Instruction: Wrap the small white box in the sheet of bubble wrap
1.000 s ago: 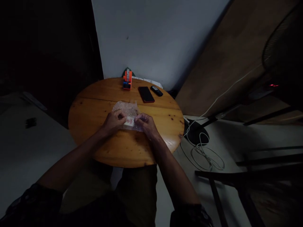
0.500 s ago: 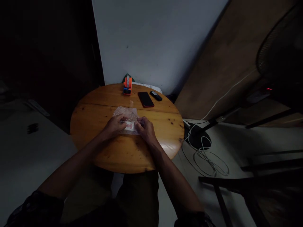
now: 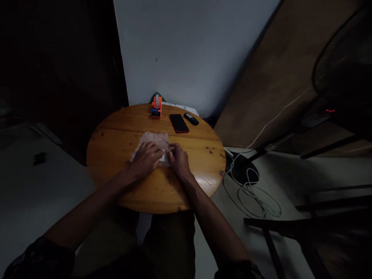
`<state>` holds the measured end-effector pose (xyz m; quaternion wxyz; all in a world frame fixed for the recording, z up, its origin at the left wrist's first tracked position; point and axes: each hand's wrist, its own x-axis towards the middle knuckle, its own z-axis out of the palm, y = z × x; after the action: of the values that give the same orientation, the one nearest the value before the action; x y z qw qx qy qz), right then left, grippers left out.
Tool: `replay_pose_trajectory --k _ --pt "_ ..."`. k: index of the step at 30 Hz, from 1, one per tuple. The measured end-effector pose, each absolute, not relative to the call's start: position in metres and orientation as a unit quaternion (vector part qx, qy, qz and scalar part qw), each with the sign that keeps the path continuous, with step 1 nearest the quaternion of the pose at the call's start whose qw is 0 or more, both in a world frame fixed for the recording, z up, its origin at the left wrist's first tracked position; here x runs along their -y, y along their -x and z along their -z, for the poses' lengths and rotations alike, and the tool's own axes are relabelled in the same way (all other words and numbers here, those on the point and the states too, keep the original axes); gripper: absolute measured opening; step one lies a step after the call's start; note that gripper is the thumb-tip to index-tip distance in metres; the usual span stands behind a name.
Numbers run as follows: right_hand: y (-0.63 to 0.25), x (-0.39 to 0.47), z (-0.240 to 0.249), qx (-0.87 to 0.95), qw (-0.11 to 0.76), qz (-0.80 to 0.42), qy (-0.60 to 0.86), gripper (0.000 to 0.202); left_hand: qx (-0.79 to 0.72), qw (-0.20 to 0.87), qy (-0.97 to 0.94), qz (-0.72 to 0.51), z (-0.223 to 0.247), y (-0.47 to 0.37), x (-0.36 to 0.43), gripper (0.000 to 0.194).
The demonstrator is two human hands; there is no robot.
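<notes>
A sheet of bubble wrap (image 3: 155,137) lies on the round wooden table (image 3: 130,120). On it is a small white packet (image 3: 163,158) whose red print is now mostly covered. My left hand (image 3: 147,157) lies flat over the packet and the wrap's left part, its fingers stretched out toward the right. At the right edge of the wrap, my right hand (image 3: 178,157) is closed, with thumb and fingers pinching the bubble wrap beside the packet.
An orange tape dispenser (image 3: 157,106) stands at the table's far edge. To its right lie a black smartphone (image 3: 179,123) and a small keypad phone (image 3: 191,118). A white cable (image 3: 250,190) is coiled on the floor by a fan base (image 3: 241,170), near a dark chair (image 3: 276,223).
My left hand has moved from pinching at the packet's left side to lying flat over it, covering the print. More wrap shows on the left. My right hand has barely moved.
</notes>
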<state>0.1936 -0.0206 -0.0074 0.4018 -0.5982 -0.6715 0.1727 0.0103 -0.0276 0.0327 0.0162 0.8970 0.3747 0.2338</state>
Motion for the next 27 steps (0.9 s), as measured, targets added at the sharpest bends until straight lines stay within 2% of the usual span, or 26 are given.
replay_pose_trajectory --k 4,8,11,15,17,21,24,27 --pt "-0.199 0.019 0.006 0.683 0.381 -0.123 0.611 0.028 -0.392 0.029 -0.887 -0.243 -0.025 -0.009 0.026 0.027" --pt "-0.197 0.03 -0.004 0.726 0.376 0.018 0.576 0.025 -0.397 0.056 -0.877 -0.265 -0.023 -0.009 0.024 0.028" --pt "-0.188 0.041 -0.009 0.801 0.324 0.08 0.497 0.025 -0.385 0.086 -0.877 -0.272 -0.021 -0.008 0.017 0.027" --pt "-0.18 0.047 -0.009 0.851 0.266 0.091 0.444 0.024 -0.395 0.136 -0.858 -0.299 -0.014 0.004 0.006 0.025" --pt "-0.179 0.046 -0.01 0.856 0.252 0.096 0.441 0.025 -0.437 0.141 -0.83 -0.316 -0.01 0.016 0.006 0.03" --pt "-0.178 0.046 -0.015 0.871 0.198 0.109 0.436 0.028 -0.565 0.159 -0.741 -0.327 -0.01 0.043 0.019 0.053" --pt "-0.174 0.048 -0.024 0.876 0.137 0.102 0.451 0.032 -0.634 0.23 -0.669 -0.313 -0.015 0.057 0.026 0.067" --pt "-0.169 0.048 -0.035 0.879 0.073 0.094 0.462 0.035 -0.642 0.334 -0.63 -0.281 -0.021 0.064 0.023 0.064"
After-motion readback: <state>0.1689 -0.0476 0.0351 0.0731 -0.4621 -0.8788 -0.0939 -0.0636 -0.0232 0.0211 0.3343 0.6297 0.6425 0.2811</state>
